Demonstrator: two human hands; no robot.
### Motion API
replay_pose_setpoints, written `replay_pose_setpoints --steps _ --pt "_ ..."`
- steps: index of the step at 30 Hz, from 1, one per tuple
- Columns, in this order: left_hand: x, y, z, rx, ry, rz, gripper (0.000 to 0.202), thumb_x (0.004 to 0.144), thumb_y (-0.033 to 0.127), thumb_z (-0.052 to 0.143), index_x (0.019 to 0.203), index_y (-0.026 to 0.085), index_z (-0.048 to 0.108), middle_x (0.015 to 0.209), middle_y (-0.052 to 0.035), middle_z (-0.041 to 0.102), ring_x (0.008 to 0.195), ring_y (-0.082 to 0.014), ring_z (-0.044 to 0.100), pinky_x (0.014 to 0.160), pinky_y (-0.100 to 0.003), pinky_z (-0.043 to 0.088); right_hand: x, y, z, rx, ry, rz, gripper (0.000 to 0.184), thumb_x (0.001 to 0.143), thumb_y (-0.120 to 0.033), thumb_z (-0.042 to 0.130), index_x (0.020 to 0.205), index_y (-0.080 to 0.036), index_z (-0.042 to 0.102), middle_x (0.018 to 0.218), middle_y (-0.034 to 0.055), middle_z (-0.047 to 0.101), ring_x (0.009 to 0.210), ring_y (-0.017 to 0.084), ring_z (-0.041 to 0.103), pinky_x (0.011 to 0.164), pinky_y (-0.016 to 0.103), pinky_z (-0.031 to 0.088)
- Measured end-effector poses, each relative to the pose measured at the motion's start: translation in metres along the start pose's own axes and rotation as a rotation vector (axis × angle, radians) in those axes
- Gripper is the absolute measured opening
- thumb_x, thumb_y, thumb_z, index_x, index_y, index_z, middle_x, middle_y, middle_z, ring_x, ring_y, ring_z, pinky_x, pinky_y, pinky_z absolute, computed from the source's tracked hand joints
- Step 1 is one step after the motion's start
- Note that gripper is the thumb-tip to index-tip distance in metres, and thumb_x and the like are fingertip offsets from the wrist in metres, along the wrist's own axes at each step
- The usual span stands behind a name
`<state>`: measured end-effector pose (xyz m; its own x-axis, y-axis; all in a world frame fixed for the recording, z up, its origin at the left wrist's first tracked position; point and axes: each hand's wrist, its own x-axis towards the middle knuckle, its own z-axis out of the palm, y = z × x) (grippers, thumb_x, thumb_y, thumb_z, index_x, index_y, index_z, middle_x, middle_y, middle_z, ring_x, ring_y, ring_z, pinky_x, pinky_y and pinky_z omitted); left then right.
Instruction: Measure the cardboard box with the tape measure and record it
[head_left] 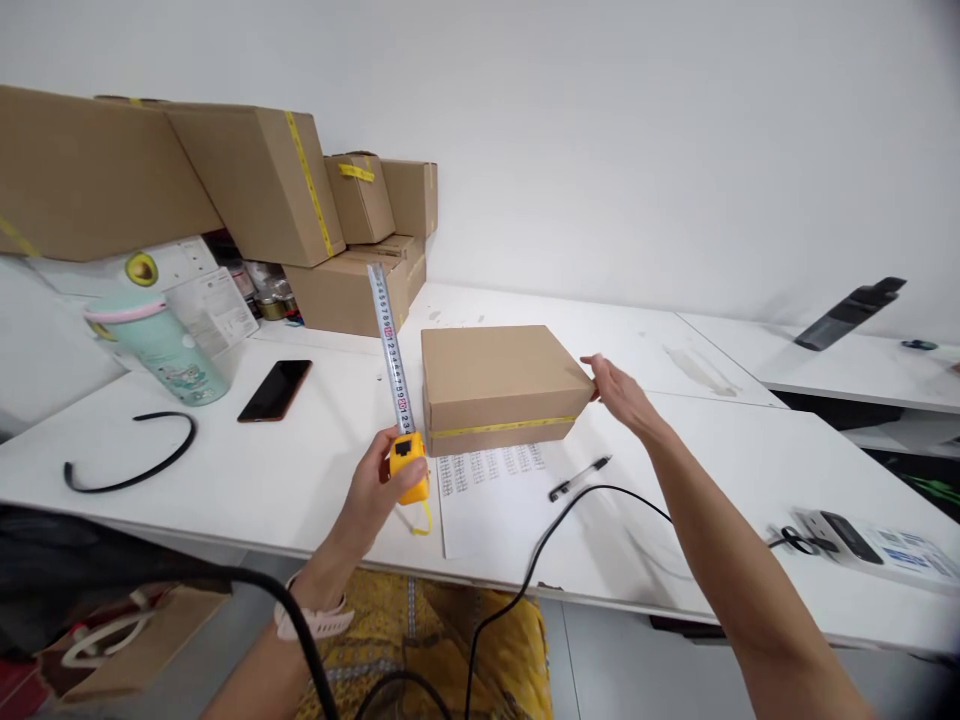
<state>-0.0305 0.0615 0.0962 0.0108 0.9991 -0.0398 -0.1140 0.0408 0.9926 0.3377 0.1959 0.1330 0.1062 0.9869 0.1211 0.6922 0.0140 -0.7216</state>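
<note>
A small brown cardboard box with a yellow tape strip sits on the white table. My left hand is closed round a yellow tape measure, just left of the box's front corner. Its blade sticks out upward and away, along the box's left side. My right hand rests against the box's right edge with its fingers stretched out. A printed sheet of paper lies under and in front of the box, with a black pen on it.
Several larger cardboard boxes are stacked at the back left. A mint-green bottle, a black phone and a curved black band lie to the left. A black cable hangs over the front edge. Another device lies at the right.
</note>
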Motion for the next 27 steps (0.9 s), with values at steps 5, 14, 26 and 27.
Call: replay_pose_setpoints --steps 5,14,26,27 --pt "0.034 0.023 -0.003 -0.025 -0.126 0.029 0.051 0.071 0.052 0.081 0.104 0.023 0.056 0.093 -0.0011 0.065 0.077 -0.0201 0.066 0.074 -0.034 0.055 -0.019 -0.017 0.005 -0.022 -0.003 -0.096 0.073 0.091 -0.072 0.052 0.151 -0.031 0.046 0.114 0.0095 0.070 0.096 0.026 0.065 0.081 0.035 0.050" --pt "0.065 0.087 0.007 -0.029 -0.122 0.207 0.049 0.072 0.050 0.081 0.103 0.020 0.058 0.098 -0.0032 0.065 0.076 -0.0169 0.065 0.069 -0.030 0.056 0.046 -0.058 -0.005 -0.035 0.259 -0.222 0.044 0.090 -0.063 0.055 0.088 -0.019 0.064 0.118 0.0141 0.062 0.102 0.026 0.059 0.089 0.040 0.047" --pt "0.008 0.017 0.058 -0.132 -0.533 -0.149 0.048 0.077 0.050 0.081 0.102 0.021 0.052 0.087 0.0017 0.055 0.072 -0.0115 0.058 0.065 -0.024 0.049 0.052 -0.067 0.009 -0.260 0.280 -0.475 0.024 0.096 -0.030 0.037 0.100 -0.023 0.060 0.108 0.0115 0.072 0.100 0.029 0.061 0.094 0.048 0.044" --pt "0.009 0.015 0.058 -0.138 -0.527 -0.161 0.048 0.077 0.050 0.081 0.102 0.021 0.052 0.087 0.0017 0.054 0.072 -0.0114 0.058 0.065 -0.024 0.049 0.052 -0.068 0.010 -0.300 0.294 -0.468 0.022 0.096 -0.030 0.037 0.098 -0.023 0.058 0.106 0.0112 0.072 0.099 0.029 0.061 0.096 0.049 0.042"
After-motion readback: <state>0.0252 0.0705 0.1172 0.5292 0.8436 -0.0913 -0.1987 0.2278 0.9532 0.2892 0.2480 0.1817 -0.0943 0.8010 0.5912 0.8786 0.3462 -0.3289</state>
